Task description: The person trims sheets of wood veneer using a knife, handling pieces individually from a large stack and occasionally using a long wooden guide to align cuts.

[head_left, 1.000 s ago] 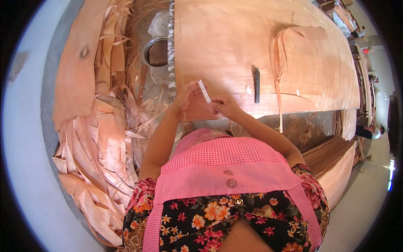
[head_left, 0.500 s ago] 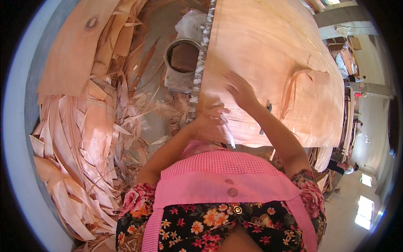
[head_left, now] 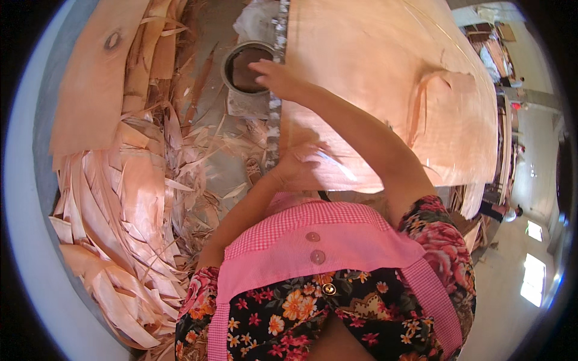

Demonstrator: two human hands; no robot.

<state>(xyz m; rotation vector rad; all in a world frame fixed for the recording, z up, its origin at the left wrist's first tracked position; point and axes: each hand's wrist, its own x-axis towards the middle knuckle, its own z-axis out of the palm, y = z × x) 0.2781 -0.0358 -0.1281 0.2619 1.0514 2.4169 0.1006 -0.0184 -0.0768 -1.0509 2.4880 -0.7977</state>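
Note:
My left hand (head_left: 295,161) holds a thin white strip (head_left: 339,164) low over the left front of a broad sheet of pale reddish wood (head_left: 355,48). My right hand (head_left: 279,77) is stretched across the sheet's speckled left edge, fingers apart and holding nothing, its fingertips over a round metal pot (head_left: 226,65) with dark brown contents. From this view I cannot tell whether they touch the contents. A loose curled veneer strip (head_left: 420,102) lies on the right part of the sheet. My right forearm hides part of the sheet.
Torn veneer scraps (head_left: 126,228) are heaped along the left, beside a pale blue-grey wall (head_left: 27,180). A white plastic bag (head_left: 250,18) lies behind the pot, which sits on a greyish block. Other people (head_left: 500,212) and stacks of wood are small at the far right.
My right hand has let go of the white strip and moved forward and left to over the pot. My left hand keeps the strip, which is now tilted lower.

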